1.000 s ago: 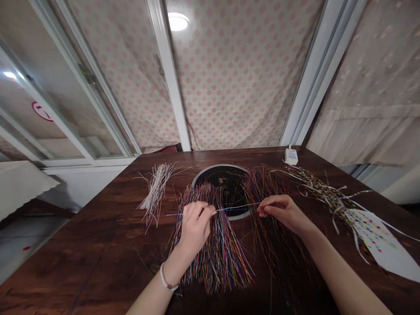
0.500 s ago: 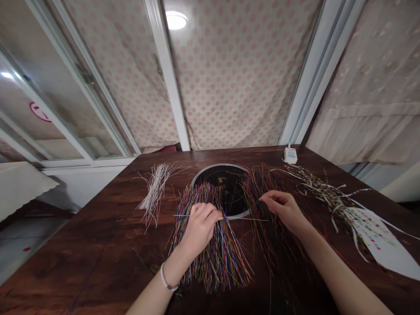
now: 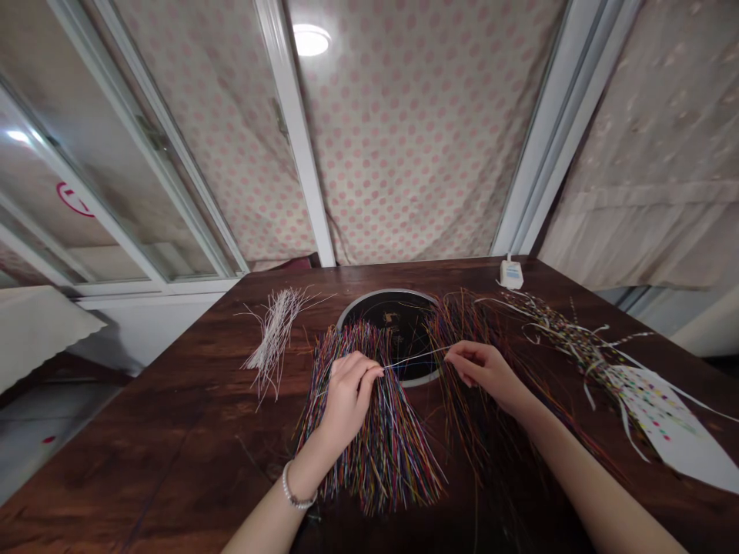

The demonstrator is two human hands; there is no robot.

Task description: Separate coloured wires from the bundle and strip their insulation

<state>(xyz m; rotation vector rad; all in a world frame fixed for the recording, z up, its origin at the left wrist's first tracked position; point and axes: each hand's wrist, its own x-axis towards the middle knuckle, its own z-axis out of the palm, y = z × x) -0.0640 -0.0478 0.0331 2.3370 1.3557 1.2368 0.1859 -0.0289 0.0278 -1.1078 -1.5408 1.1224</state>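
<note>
So a thin pale wire (image 3: 412,358) is stretched between two hands, above the near side of a dark disc (image 3: 407,314). It's pinched between thumb and fingertip of the left hand (image 3: 349,388), with the other fingers curled in. The right hand (image 3: 479,373) is nearly closed too, thumb and forefinger brought together on what looks like the other end of the wire. How firmly it's gripped can't be told. A faint bluish strand (image 3: 419,364) runs just below, and whether that's held as well can't be made out.

For this bit, the wire is probably best kept only lightly taut, with fingertips alone used, so that kinks can be felt and none get added. A steady sideways pull seems kinder than a yank, especially if the two strands turn out to be caught together.

The main nuisance is likely the loose ends: a multicoloured pile (image 3: 384,462) is spread right below the left hand, and a darker pile (image 3: 462,419) sits by the right one, so stray strands could easily be snagged. Off to the left on the table (image 3: 190,438), some white wires (image 3: 277,327) are bunched, well out of the way. Over on the right, speckled strips (image 3: 557,327) are scattered by a white card (image 3: 693,442), with a small box (image 3: 511,275) near the far edge.
</note>
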